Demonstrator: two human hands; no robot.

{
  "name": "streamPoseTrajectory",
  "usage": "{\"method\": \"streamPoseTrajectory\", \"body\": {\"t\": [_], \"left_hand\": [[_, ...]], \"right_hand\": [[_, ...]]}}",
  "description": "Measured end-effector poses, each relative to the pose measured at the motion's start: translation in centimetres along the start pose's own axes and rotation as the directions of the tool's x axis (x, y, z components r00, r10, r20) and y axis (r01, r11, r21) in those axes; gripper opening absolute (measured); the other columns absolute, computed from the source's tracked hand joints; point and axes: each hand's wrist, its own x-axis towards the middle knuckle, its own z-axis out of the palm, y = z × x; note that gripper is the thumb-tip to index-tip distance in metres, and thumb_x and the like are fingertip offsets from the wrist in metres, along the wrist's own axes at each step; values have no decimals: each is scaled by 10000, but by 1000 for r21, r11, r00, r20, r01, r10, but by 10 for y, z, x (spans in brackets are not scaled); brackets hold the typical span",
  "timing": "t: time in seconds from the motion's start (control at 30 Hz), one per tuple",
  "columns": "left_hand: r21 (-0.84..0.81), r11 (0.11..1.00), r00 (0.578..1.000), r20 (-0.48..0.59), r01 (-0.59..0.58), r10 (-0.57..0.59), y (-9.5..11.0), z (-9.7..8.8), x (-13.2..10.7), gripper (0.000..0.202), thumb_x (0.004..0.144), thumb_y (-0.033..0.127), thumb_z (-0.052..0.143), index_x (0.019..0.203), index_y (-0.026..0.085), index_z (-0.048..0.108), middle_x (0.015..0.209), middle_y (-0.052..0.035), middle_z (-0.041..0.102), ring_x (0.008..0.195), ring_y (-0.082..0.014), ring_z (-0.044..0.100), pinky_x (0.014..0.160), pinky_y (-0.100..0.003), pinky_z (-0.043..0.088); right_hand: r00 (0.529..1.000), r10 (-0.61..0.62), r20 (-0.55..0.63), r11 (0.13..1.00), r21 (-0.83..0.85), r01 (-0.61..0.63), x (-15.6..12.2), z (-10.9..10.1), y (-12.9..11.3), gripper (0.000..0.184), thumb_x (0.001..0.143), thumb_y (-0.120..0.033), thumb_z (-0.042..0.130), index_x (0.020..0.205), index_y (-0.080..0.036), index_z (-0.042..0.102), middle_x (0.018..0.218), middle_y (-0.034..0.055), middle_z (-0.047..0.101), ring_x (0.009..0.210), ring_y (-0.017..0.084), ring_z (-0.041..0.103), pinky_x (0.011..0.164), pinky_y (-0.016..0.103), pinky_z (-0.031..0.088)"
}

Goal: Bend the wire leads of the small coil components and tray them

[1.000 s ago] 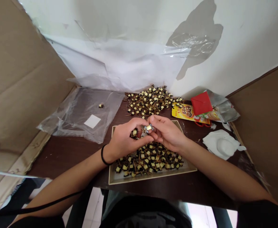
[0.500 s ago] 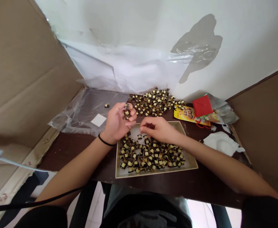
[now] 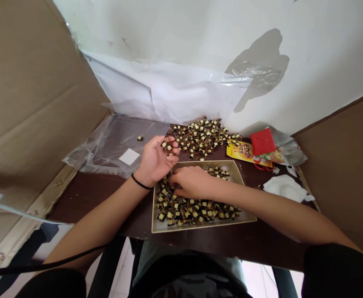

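Observation:
Several small wire-leaded coils [image 3: 168,147], black with a pale yellow band, lie in my left hand [image 3: 157,160], its palm up and fingers curled around them. My right hand [image 3: 194,182] reaches down into a shallow cardboard tray [image 3: 249,216] among many more of these coils [image 3: 197,209]. The thumb and forefinger of that hand come close together at the tray's left part; whatever they pinch is too small and hidden to make out. Behind the tray, a heap of the same coils [image 3: 201,134] rests on the table against the wall.
One loose coil [image 3: 140,138] and a white paper square [image 3: 129,157] lie on clear plastic sheeting [image 3: 107,136] at left. To the right are a yellow packet [image 3: 240,153], a red envelope [image 3: 263,141], red-handled scissors [image 3: 263,167] and crumpled white tissue [image 3: 285,188]. Cardboard walls flank both sides.
My right hand has moved left and down, from above the tray's back edge into the coils. My left hand stays nearly in place, the coils in it lying differently.

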Motion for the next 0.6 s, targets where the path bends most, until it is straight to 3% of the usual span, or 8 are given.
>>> {"method": "streamPoseTrajectory", "body": {"t": [0.13,0.27,0.33,0.43,0.5,0.6], "left_hand": [[41,998,999,-2,50,-50,1,2,-1,171,775,299,535,705,143,521,634,-9,522,517,-72,522,350,-97,318],[214,976,993,90,51,-72,-5,0,-1,154,763,237,570,664,140,504,587,32,459,429,-32,421,319,-88,225],[367,930,991,124,-4,-44,-10,-1,-2,139,782,227,562,683,136,527,566,45,436,398,-21,362,322,-98,193],[554,818,977,210,-155,43,-18,-2,-4,154,823,286,558,766,144,574,527,64,405,384,-25,315,343,-124,180],[621,729,949,291,-287,125,-23,-3,-7,200,838,353,557,822,157,594,501,72,393,387,-38,308,361,-148,205],[686,538,871,411,-490,268,-26,-2,-12,236,825,399,580,883,172,603,503,74,406,412,-56,327,404,-181,264]], "right_hand": [[994,-38,-101,973,222,60,-3,4,9,122,738,-174,608,843,-184,670,868,42,677,738,163,592,591,242,385],[984,-20,-179,826,551,117,-19,2,27,128,718,-142,642,845,-150,652,787,9,650,650,99,538,624,222,405],[990,45,-137,683,727,69,-30,0,37,147,735,-202,654,873,-154,642,689,-20,608,557,76,489,542,202,382],[990,116,-75,275,961,40,-43,1,47,240,745,-310,670,923,-162,606,696,-11,623,466,58,439,416,180,313],[985,149,-85,47,996,79,-47,4,50,295,727,-368,697,913,-161,599,754,20,650,459,51,421,383,171,276],[976,167,-137,-102,983,155,-47,9,51,308,702,-375,734,894,-169,609,790,30,654,478,49,421,385,167,272]]}}
